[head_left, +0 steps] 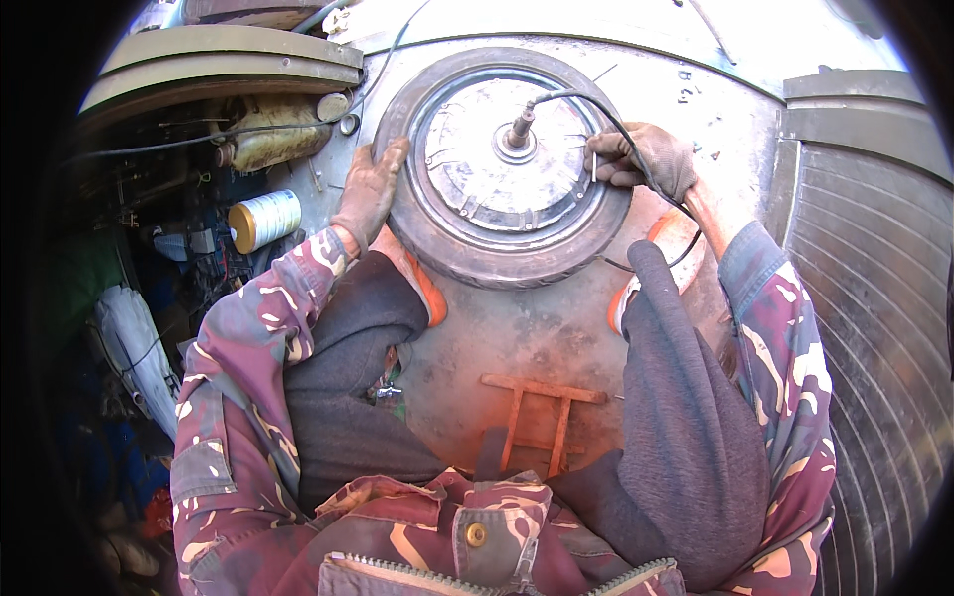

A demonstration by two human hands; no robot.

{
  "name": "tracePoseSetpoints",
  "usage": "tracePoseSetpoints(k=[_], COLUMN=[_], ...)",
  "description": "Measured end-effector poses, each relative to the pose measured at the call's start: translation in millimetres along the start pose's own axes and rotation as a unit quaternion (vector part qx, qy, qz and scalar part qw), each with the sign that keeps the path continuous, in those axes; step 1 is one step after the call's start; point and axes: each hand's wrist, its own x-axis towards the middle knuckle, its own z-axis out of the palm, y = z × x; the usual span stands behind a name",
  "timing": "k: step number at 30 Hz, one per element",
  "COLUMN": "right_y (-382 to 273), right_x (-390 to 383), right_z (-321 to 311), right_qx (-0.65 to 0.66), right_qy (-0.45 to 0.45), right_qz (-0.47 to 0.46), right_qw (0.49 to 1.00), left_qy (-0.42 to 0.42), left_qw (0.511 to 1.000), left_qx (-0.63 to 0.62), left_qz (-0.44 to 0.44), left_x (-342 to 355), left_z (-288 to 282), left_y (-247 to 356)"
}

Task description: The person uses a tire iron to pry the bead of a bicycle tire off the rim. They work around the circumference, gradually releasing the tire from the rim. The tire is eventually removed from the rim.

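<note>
Between my feet lies a hub motor wheel (502, 228), flat on the floor, with a black tyre and a silver round cover (462, 149). Its axle (521, 129) points upward, and a black cable (626, 131) runs out of it and loops to the right. On the tyre's left edge rests my gloved left hand (374, 184), gripping the side. At the cover's right edge my gloved right hand (646, 161) is closed on a short thin metal rod (594, 167), held upright by the fingertips; its lower end is near the cover's rim. The cable passes over this hand.
A spool of pale thread (266, 221) and a dirty cylinder (273, 139) sit among clutter on the left. Small metal parts (686, 87) lie on the floor beyond the wheel. A reddish metal frame (542, 397) is between my legs. Ribbed metal panelling (865, 298) stands right.
</note>
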Motion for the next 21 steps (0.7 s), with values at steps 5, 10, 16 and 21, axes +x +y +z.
tracePoseSetpoints(k=[5,10,16,21], right_y=[-15,-37,2,27], right_x=[-1,-51,-91,-87], right_z=[-9,-21,15,23], right_qx=[0.075,0.022,-0.187,-0.409], right_qy=[0.069,0.24,0.124,0.104], right_qz=[-0.112,-0.252,-0.226,-0.265], right_qw=[0.988,0.937,0.948,0.867], left_qy=[0.0,-0.013,0.011,0.037], left_qw=[1.0,0.995,0.992,0.984], left_qx=[-0.012,-0.101,-0.118,-0.161], left_qz=[0.012,-0.004,-0.031,-0.069], left_x=[0,24,35,33], left_z=[-3,-7,-1,1], left_y=[-2,-3,-4,-3])
